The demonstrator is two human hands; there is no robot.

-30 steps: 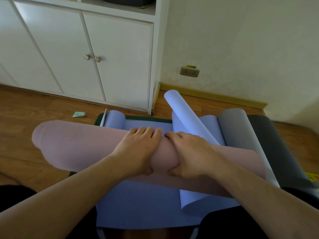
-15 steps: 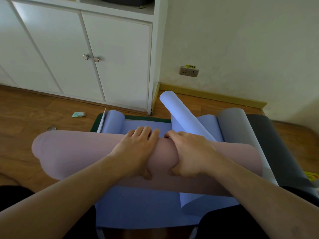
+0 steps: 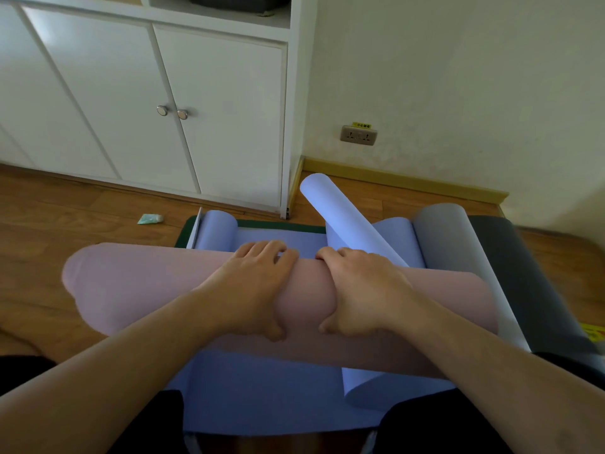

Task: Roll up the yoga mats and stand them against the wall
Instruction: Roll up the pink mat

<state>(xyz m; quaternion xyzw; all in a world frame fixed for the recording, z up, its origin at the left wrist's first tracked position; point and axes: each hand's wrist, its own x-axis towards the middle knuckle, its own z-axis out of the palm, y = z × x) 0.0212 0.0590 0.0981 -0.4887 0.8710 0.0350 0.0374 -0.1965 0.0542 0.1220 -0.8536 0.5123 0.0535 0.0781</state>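
A thick pink rolled yoga mat [image 3: 147, 290] lies crosswise over a flat blue mat [image 3: 262, 388]. My left hand [image 3: 252, 290] and my right hand [image 3: 360, 290] grip the roll side by side at its middle, fingers curled over the far side and thumbs on the near side. Under and beyond it lie a second blue mat with a curled-up end [image 3: 347, 221], a grey mat [image 3: 448, 237] and a dark mat [image 3: 530, 290] to the right. A green mat edge [image 3: 183, 231] peeks out at the far left. The cream wall [image 3: 458, 77] rises behind them.
White cabinet doors [image 3: 212, 109] stand at the back left, meeting the wall at a corner. A wall socket [image 3: 358, 135] sits low above the yellow baseboard [image 3: 409, 183]. A small green scrap [image 3: 150, 218] lies on the wooden floor [image 3: 49, 231]. My dark-clothed knees are at the bottom edge.
The pink roll has shifted a little toward me, its left end sinking lower. Both hands have stayed on its middle, gripping it.
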